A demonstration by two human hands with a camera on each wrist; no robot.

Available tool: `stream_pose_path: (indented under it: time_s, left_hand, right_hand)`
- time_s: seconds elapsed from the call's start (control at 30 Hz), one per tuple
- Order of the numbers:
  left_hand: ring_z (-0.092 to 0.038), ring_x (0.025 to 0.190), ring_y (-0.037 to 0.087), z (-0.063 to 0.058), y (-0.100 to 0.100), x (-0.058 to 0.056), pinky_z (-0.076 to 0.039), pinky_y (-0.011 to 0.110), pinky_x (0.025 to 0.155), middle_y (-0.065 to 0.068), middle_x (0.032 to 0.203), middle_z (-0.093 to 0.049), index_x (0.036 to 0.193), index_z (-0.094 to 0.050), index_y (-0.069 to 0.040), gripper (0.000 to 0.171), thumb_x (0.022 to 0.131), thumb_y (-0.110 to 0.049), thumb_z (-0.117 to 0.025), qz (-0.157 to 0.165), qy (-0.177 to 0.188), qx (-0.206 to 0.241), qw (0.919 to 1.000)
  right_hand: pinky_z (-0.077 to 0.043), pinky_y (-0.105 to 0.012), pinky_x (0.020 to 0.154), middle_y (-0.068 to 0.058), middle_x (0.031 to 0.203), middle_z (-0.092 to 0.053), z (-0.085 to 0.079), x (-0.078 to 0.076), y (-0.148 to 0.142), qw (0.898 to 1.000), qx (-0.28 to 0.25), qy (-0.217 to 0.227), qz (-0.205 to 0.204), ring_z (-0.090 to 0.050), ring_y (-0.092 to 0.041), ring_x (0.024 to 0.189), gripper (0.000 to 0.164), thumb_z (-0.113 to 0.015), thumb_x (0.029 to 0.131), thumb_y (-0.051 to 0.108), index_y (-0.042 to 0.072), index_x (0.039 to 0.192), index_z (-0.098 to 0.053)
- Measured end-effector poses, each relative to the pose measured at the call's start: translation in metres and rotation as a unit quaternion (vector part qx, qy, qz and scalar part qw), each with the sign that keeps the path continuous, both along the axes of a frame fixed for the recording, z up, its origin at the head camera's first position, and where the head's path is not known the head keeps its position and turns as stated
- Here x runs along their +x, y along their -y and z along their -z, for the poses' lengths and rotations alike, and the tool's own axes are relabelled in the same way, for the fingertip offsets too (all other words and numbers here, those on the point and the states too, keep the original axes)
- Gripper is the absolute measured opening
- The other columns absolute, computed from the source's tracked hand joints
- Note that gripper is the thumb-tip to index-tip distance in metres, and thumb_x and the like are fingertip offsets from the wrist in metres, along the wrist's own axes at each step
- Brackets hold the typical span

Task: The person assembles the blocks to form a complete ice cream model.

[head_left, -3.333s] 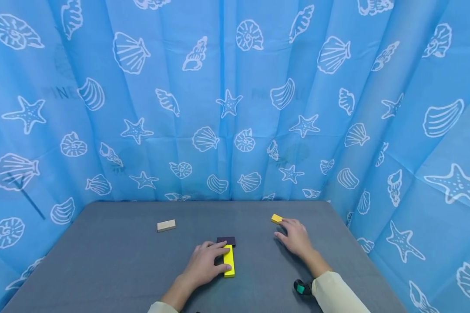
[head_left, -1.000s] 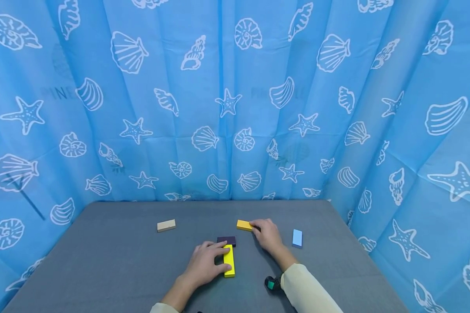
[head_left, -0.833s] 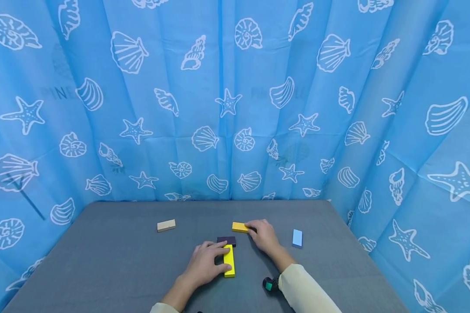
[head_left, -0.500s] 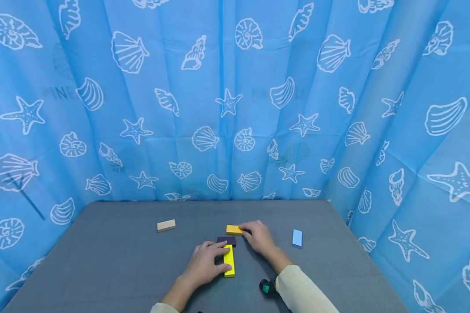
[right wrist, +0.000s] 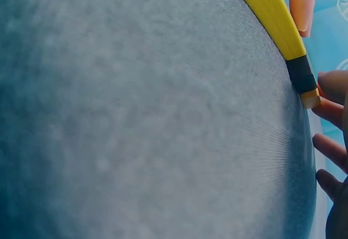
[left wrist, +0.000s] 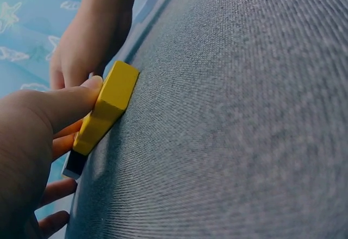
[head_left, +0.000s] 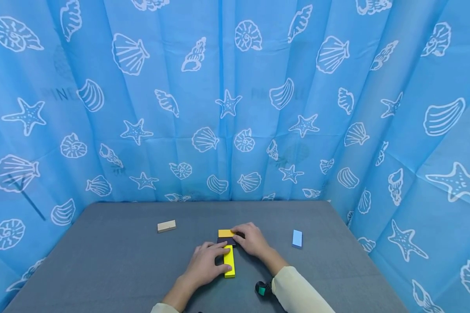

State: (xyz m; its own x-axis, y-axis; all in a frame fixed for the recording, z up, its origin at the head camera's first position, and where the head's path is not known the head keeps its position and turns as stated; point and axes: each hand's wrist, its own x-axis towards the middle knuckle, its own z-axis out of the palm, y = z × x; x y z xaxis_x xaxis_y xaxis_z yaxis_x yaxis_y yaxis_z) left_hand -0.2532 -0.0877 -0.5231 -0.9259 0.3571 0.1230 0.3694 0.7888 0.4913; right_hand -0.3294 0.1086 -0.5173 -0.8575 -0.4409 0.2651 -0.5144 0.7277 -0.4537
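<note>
Just in front of the person sits a little row of blocks on the grey-covered table. The left hand grips the bright yellow block, which lies lengthwise, pointing away from the body — thumb towards its near end, index fingertip up at the far end. That far end butts against a dark block lying crosswise, and another of the left fingertips comes over the dark block's near edge, though I can't tell whether it touches

Behind the dark block and touching it lies the orange block, crosswise too. The right hand pinches its right end between thumb and fingers, the thumb tip close by the end of the dark block. A black gadget with a green patch sits by the cream right sleeve

Off to the left, farther back, a pale wooden block lies alone; a light blue one lies to the right, well apart from the row. Past the table hangs a blue curtain — white shells and starfish all over it
</note>
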Motion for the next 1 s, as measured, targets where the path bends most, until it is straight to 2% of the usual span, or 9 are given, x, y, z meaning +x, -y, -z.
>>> stream_pose_path:
  time_s: [0.3, 0.57, 0.87, 1.0]
  left_hand:
    - [-0.049, 0.119, 0.023, 0.0, -0.0016, -0.0013, -0.038, 0.051, 0.094, -0.011, 0.138, -0.054, 0.126, -0.067, -0.028, 0.051, 0.081, -0.053, -0.072, -0.005, 0.006, -0.009, 0.9999]
    - [-0.05, 0.12, 0.025, -0.0006, -0.0034, -0.0021, -0.038, 0.053, 0.096, -0.007, 0.137, -0.056, 0.123, -0.068, -0.028, 0.048, 0.081, -0.051, -0.073, 0.0, -0.005, -0.018, 0.9998]
    - [-0.051, 0.12, 0.027, -0.0021, -0.0036, -0.0046, -0.039, 0.054, 0.095, -0.001, 0.14, -0.053, 0.123, -0.068, -0.027, 0.044, 0.085, -0.049, -0.07, -0.006, 0.007, 0.001, 1.0]
    - [-0.05, 0.12, 0.028, -0.0008, -0.0022, -0.0091, -0.039, 0.053, 0.094, 0.001, 0.143, -0.05, 0.127, -0.066, -0.029, 0.048, 0.085, -0.053, -0.068, -0.009, 0.0, -0.021, 0.9998]
  right_hand:
    - [-0.043, -0.049, 0.095, 0.002, 0.117, -0.067, 0.0001, 0.0029, 0.0008, 1.0, 0.002, -0.002, -0.007, -0.055, -0.022, 0.111, 0.025, -0.065, 0.095, 0.022, 0.016, 0.118, -0.07]
    - [-0.04, -0.05, 0.097, 0.002, 0.118, -0.067, 0.0015, 0.0026, 0.0003, 1.0, 0.005, -0.012, -0.006, -0.055, -0.022, 0.112, 0.025, -0.065, 0.095, 0.023, 0.016, 0.119, -0.07]
    - [-0.04, -0.05, 0.096, 0.002, 0.117, -0.067, 0.0022, 0.0029, 0.0007, 1.0, 0.004, -0.016, -0.004, -0.054, -0.021, 0.112, 0.025, -0.065, 0.095, 0.023, 0.016, 0.118, -0.07]
    - [-0.04, -0.05, 0.095, 0.002, 0.116, -0.067, 0.0027, 0.003, 0.001, 1.0, -0.001, -0.019, -0.006, -0.054, -0.021, 0.111, 0.024, -0.065, 0.095, 0.022, 0.016, 0.118, -0.07]
